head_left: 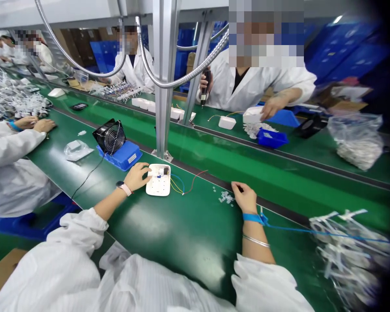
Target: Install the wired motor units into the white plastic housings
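Observation:
On the green bench lies a white plastic housing (157, 186), open side up, with a small dark and white part and blue bits inside. Blue, yellow and red wires (183, 189) run out of its right side. My left hand (137, 177) grips the housing at its upper left edge, fingers curled over the rim. To the right, my right hand (246, 199) is closed, thumb and forefinger pinched together; anything between them is too small to make out. Just left of it is a scatter of small clear rings (226, 197). A blue wrist strap (252, 218) circles my right wrist.
A black fan (112, 136) stands on a blue box (123, 157), beside a plastic bag (76, 150). Corded white parts (347, 251) are heaped at right. A metal post (163, 86) rises behind the housing. Across the belt (208, 151), a co-worker (263, 82) holds a black screwdriver (205, 86).

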Tool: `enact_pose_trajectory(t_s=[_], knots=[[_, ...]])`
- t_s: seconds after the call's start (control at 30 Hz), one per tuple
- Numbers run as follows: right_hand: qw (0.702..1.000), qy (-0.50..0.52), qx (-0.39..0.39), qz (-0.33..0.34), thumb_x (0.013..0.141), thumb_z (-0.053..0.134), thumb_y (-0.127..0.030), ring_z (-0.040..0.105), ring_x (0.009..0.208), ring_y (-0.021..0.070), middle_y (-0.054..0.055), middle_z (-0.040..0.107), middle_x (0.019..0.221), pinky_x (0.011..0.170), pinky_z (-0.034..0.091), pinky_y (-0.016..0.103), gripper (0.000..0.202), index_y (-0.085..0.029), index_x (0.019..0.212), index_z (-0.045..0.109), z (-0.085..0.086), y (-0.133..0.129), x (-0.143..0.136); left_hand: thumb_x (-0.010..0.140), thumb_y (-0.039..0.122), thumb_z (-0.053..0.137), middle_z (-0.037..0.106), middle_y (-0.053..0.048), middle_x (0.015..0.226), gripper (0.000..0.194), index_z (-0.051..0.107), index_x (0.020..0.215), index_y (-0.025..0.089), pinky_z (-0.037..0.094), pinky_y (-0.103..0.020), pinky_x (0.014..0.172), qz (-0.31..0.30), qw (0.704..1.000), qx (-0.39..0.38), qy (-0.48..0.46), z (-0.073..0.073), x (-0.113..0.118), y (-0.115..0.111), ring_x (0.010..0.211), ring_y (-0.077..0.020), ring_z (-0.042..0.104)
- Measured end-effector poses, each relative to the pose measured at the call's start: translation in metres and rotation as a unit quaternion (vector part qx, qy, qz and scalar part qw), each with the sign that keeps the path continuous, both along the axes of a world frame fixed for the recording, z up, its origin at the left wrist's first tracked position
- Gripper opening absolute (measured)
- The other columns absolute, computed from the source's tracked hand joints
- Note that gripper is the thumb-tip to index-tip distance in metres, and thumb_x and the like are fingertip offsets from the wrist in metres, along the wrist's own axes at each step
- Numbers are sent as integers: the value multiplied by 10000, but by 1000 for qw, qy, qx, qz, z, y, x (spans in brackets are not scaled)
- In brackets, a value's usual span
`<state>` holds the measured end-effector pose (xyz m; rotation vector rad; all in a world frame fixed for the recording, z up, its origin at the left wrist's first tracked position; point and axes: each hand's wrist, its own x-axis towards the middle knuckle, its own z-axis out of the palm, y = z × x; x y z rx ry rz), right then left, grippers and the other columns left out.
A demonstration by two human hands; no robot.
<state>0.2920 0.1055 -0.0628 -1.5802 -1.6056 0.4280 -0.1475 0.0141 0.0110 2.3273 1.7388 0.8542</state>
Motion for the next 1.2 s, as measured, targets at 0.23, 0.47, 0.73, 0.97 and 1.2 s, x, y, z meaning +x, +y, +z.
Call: enact_pose_trajectory(t_s=[0.23, 0.47, 0.73, 0.97, 1.2], knots=[[984, 29, 129, 118, 835, 492, -375, 580, 932, 204, 94, 649, 956, 858, 444, 359, 268, -168, 901, 650, 55, -28, -78, 703, 490, 649, 409, -178, 1352, 738, 396, 1290, 120, 323, -458, 1046, -53, 997, -61, -4, -8, -21, 11, 1248, -294, 383], [839, -282, 86, 458, 803, 569, -241, 495, 1056, 239, 105, 587, 1110, 876, 388, 374, 246, -150, 1027, 610, 105, -23, -241, 799, 456, 551, 422, -164, 1349, 656, 333, 1324, 130, 330, -461, 1043, -20, 998, -54, -36, -15, -19, -9, 1244, -272, 400], [821, -374, -43, 429, 865, 470, -296, 596, 930, 227, 121, 644, 1001, 776, 426, 299, 256, -138, 994, 624, 103, 22, -269, 829, 405, 501, 518, -161, 1254, 524, 415, 1272, 137, 383, -484, 990, 46, 989, -108, -86, -18, -1, -62, 1163, -279, 480], [867, -338, -94, 354, 854, 489, -349, 624, 886, 228, 116, 687, 882, 765, 420, 274, 293, -157, 722, 666, 114, 40, -221, 866, 410, 444, 486, -124, 1296, 498, 369, 1299, 176, 366, -445, 1025, 91, 990, -77, -79, -7, -5, -101, 1206, -244, 448], [978, -123, -156, 69, 846, 506, -202, 607, 573, 169, 74, 635, 588, 604, 458, 267, 247, -88, 665, 630, 143, 112, -36, 823, 452, 455, 554, -112, 1204, 444, 456, 1192, 206, 449, -469, 932, 209, 978, -4, -6, -58, -29, -161, 1116, -290, 528]])
